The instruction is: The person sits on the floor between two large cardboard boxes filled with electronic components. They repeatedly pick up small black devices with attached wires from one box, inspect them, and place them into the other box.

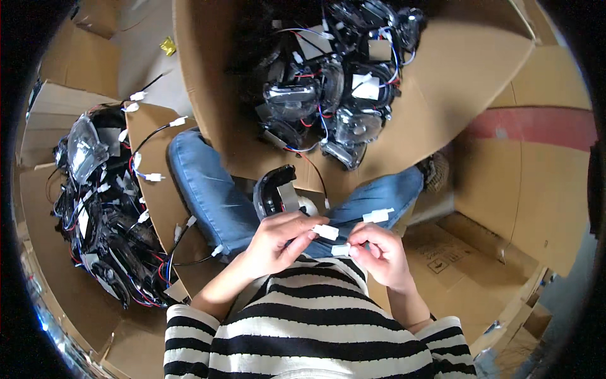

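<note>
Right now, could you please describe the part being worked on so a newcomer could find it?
Start at the person's blue-jeaned lap. Just above the left hand sits a curved black lamp part. Unlike those piled in the boxes, it alone is out, its white connectors pinched by both hands.

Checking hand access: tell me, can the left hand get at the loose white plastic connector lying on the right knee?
Probably yes: the white plastic connector lies uncovered just beyond the left hand, though that hand already grips black wires.

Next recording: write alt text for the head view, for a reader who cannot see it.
A seated person in a striped top holds a black lamp unit in the left hand, while the right hand pinches a white connector on its wires. Cardboard boxes ahead and to the left hold more wired lamp units.
</note>
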Demonstrator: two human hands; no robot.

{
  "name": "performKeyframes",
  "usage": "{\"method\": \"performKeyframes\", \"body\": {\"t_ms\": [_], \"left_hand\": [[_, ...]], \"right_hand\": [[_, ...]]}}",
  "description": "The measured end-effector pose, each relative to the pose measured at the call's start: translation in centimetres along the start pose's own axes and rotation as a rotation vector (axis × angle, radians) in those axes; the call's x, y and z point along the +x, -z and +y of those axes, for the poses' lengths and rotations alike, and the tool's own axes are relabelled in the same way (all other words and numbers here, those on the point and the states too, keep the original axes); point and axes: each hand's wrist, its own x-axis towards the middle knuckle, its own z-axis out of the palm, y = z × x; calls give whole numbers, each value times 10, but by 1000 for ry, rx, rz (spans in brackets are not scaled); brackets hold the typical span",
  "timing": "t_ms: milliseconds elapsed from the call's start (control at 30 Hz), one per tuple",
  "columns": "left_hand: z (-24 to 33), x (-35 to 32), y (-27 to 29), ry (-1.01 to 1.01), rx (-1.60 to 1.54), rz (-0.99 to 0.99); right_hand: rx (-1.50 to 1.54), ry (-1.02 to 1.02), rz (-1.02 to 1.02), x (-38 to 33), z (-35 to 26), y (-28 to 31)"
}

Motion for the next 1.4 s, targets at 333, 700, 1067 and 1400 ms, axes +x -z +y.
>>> {"method": "performKeyframes", "body": {"t_ms": [333, 700, 1067, 1400], "left_hand": [[2, 19, -2, -207, 287, -66], [-4, 20, -17, -320, 487, -42], [-13, 13, -13, 194, -188, -60], [-10, 22, -10, 309, -432, -192]], "right_hand": [[105, -68, 147, -11, -5, 8], [-167, -80, 260, -10, 3, 9], [-30, -180, 239, -22, 3, 25], [128, -121, 205, -35, 3, 32]]}}
